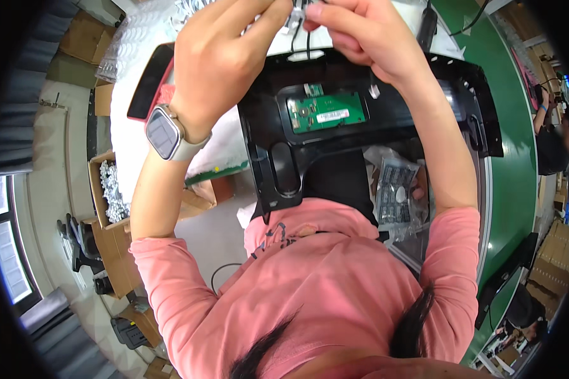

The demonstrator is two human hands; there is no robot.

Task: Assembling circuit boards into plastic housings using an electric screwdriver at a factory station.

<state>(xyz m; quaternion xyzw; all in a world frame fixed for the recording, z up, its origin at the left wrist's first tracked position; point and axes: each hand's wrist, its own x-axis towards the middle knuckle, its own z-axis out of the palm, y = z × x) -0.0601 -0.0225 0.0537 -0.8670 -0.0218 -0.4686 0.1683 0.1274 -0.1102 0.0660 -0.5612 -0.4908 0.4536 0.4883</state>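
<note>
The top edge cuts off part of my bare left hand (224, 54) and my bare right hand (368, 35), so I cannot tell what my fingers (338, 17) hold near the thin black cables (308, 44), while my right forearm (442, 142) hides a strip of the long, black plastic panel (385, 129).

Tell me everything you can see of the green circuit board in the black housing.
The green circuit board is roughly rectangular, rigid-looking, with a white label bearing dark print and a round component toward its left end. It lies face-up, slightly slanted in the picture, in a recess of the black housing. Neither the left hand nor the right hand touches it.
</note>
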